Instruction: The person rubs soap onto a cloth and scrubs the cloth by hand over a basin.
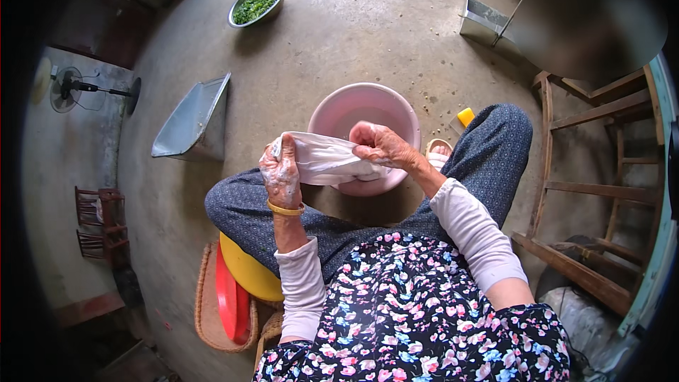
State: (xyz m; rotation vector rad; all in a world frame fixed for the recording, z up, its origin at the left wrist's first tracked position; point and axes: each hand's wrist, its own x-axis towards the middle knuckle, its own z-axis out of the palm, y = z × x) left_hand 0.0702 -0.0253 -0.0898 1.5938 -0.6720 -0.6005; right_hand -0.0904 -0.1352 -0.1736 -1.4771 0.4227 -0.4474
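Observation:
A white wet cloth is stretched between my two hands over the near side of a pink plastic basin. My left hand, coated in soap suds, grips the cloth's left end with the thumb up. On the other side my right hand closes its fingers on the cloth's right part. Part of the cloth hangs down at the basin's near rim. Cloudy water shows inside the basin. A yellow bar, apparently soap, lies right of the basin by my right knee.
A metal dustpan stands on the concrete floor to the left. Beyond it is a bowl of chopped greens. A wooden frame stands at right. Beside my left thigh are a woven basket and a yellow stool.

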